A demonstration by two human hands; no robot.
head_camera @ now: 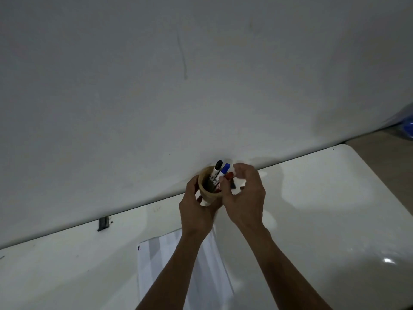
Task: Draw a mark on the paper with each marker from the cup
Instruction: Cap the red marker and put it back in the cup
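A tan paper cup (206, 189) stands tilted near the table's far edge by the wall, and my left hand (196, 209) wraps around its lower part. In the cup stand a black-capped marker (215, 170), a blue-capped marker (224, 172) and a red-capped marker (228, 175). My right hand (244, 195) is at the cup's right side, its fingertips pinched on the red-capped marker just below the cap. A white sheet of paper (156, 265) lies on the table under my forearms, with a small dark mark near its top left corner.
The white table (324, 220) runs against a plain white wall (201, 74). A small dark clip-like object (103, 223) sits at the table's far edge on the left. Something blue (407, 128) shows at the far right edge beyond the table.
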